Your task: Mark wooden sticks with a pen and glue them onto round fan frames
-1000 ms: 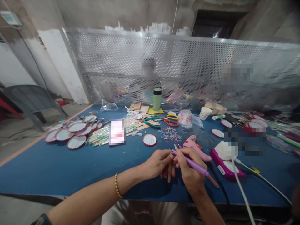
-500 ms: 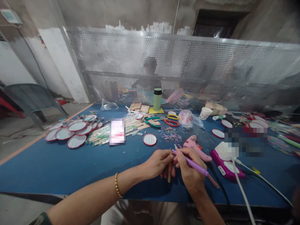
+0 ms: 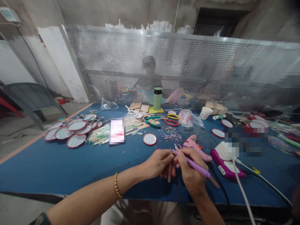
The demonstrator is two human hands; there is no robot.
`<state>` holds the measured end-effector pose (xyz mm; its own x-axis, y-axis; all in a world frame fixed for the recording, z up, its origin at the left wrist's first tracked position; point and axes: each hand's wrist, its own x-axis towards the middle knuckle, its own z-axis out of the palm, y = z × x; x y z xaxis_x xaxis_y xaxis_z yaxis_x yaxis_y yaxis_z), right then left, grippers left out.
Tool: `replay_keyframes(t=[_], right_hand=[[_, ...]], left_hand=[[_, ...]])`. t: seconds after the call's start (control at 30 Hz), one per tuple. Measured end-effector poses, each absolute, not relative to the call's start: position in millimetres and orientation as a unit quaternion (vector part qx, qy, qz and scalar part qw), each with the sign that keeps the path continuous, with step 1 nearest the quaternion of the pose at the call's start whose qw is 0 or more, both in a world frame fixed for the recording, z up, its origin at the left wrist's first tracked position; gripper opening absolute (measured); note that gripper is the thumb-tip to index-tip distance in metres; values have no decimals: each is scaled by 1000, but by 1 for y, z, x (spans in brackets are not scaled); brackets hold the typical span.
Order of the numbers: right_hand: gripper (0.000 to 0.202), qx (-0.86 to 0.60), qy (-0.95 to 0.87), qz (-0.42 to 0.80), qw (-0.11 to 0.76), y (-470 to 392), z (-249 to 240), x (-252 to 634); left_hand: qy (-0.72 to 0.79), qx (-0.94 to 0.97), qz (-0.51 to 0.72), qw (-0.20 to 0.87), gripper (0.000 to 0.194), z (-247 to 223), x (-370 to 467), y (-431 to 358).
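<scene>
My left hand (image 3: pixel 160 161) is closed around a flat wooden stick (image 3: pixel 169 175), held upright between thumb and fingers. Pinched in my right hand (image 3: pixel 193 172) is a slim purple pen-like tool (image 3: pixel 199 167), its front end touching or very close to the top of the stick. A small pointed silvery tip shows above my right fingers; what it belongs to is hidden. Behind the purple tool, a brownish rod (image 3: pixel 214 182) sticks out, and I cannot tell whether it is held. Just beyond my right hand lies a pink glue gun (image 3: pixel 197 148).
A round red-rimmed disc (image 3: pixel 150 139) lies ahead, near small coloured pieces (image 3: pixel 170 133) and pliers (image 3: pixel 171 122). Stacked discs (image 3: pixel 64 133) and wooden sticks (image 3: pixel 98 136) are left. A magenta power strip (image 3: pixel 229 170) with cables sits right. A green bottle (image 3: pixel 157 99) stands before a perforated screen (image 3: pixel 117 56).
The rear end of the purple tool has shifted slightly right and down. Both hands stay almost in place with the stick between them.
</scene>
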<state>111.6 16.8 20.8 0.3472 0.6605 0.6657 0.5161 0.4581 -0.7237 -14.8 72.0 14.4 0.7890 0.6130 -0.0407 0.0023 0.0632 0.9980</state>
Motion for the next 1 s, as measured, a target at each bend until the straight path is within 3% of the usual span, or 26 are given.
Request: replay_keyframes(t=[1.0], right_hand=[[25,-528,-570,69,626,17,21,111]], left_hand=[[235,648,222,690,68,11,-15,72]])
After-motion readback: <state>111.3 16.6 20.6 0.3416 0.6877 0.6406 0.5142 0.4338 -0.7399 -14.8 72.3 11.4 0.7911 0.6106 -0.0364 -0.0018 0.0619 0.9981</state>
